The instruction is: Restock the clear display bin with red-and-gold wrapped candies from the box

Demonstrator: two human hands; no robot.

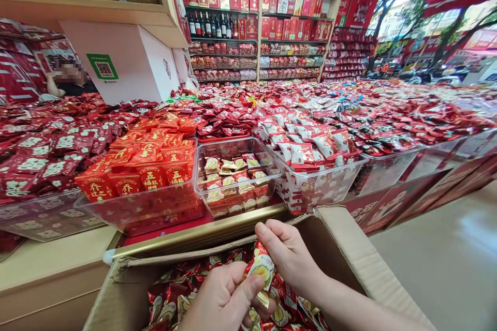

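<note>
A red, white and gold candy packet (263, 268) is held between both of my hands over an open cardboard box. My left hand (229, 292) pinches its lower end between thumb and fingers. At its upper end, my right hand (285, 251) grips the packet with curled fingers. Below, the cardboard box (341, 248) holds a heap of similar red packets (171, 295). Just behind the box stands a clear plastic bin (236, 189), partly filled with the same kind of packets in rows.
Left of that bin is one with orange-red packets (143, 165); right of it, one with white-and-red packets (310, 145). A gold trim edge (209, 232) runs along the counter. A white box with a QR code (120, 62) and a person (72, 80) are at the left. Shelves (258, 31) stand behind.
</note>
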